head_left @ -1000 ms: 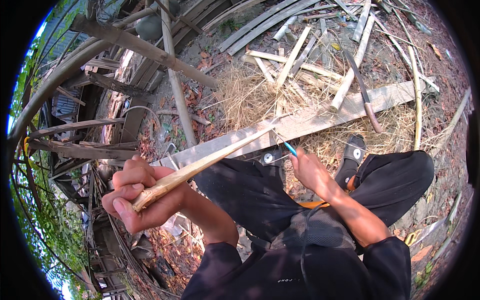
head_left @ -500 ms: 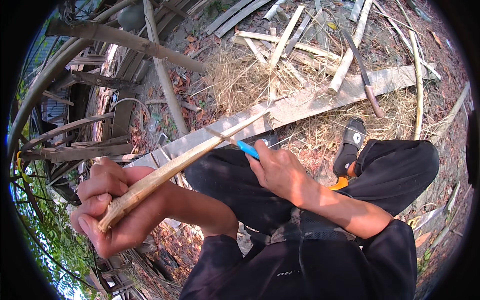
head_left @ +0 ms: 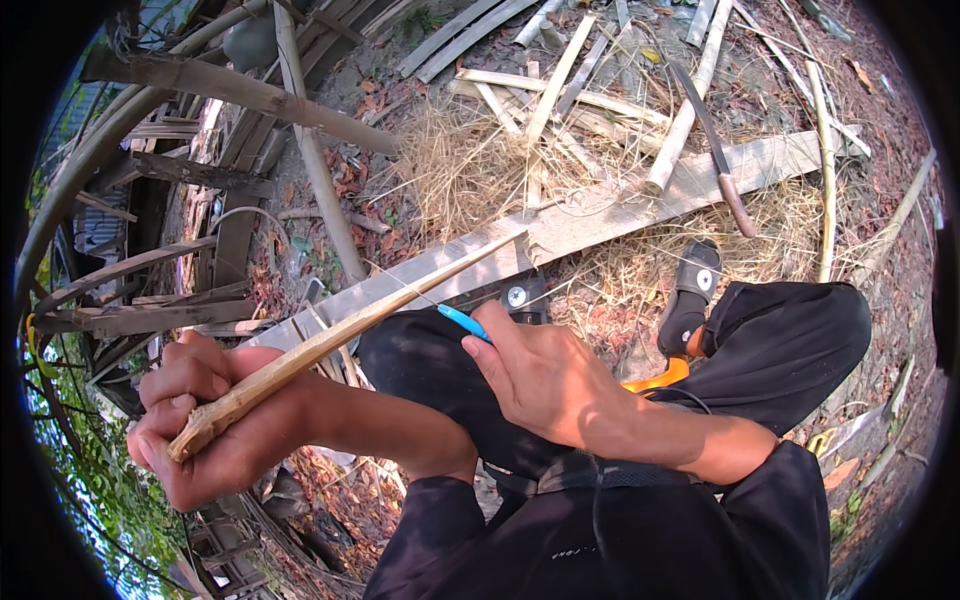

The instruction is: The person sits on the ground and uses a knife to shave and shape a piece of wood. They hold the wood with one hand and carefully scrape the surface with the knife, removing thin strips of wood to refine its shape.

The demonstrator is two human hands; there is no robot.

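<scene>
My left hand point(head_left: 245, 440) is wrapped round the thick end of a long, tapering wooden stick point(head_left: 340, 333), its fingers curled over the stick's left side. The stick slants up to the right and narrows to a thin tip above the plank. In my right hand point(head_left: 560, 385) is a small knife with a blue handle point(head_left: 463, 322), gripped with the thumb along it. Its thin blade lies across the stick about midway, apparently touching it; the exact contact is hard to make out.
A long grey plank point(head_left: 640, 215) crosses the ground before my legs. On it rests a machete point(head_left: 737, 205) with a wooden handle. Pale shavings point(head_left: 460, 170) and split bamboo pieces point(head_left: 560, 80) lie beyond. An orange curved handle point(head_left: 660, 377) is between my legs. Timber poles point(head_left: 240, 90) stand at left.
The knife has slid down along the stick, toward my left hand, with my right hand moving left. The stick's tip has shifted slightly left and down.
</scene>
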